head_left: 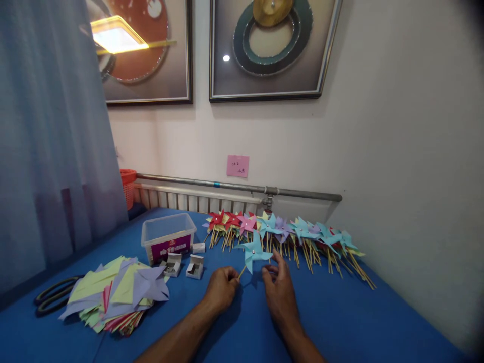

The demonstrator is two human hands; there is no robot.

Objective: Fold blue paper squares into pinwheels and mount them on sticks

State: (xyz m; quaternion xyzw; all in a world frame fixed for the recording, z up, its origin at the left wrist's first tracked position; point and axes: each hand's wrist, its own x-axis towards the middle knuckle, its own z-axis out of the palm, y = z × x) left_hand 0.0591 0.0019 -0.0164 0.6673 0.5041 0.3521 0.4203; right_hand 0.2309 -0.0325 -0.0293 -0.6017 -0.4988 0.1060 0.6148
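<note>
A light blue paper pinwheel (254, 251) on a thin wooden stick is held up over the blue table. My left hand (222, 286) pinches the lower part of its stick. Close to the right edge of the vanes is my right hand (279, 282), its fingers apart and curved; whether a fingertip touches the paper I cannot tell. Just beyond both hands lies a long row of finished pinwheels (282, 229) in red, pink, purple, blue and yellow, their sticks pointing toward me.
Left of my hands lie a stack of cut paper sheets (124, 287) and black-handled scissors (55, 295). Behind them stand a clear plastic box (168, 224) and small white boxes (195, 267). A metal pipe (238, 187) runs along the wall; a curtain (56, 136) hangs at left.
</note>
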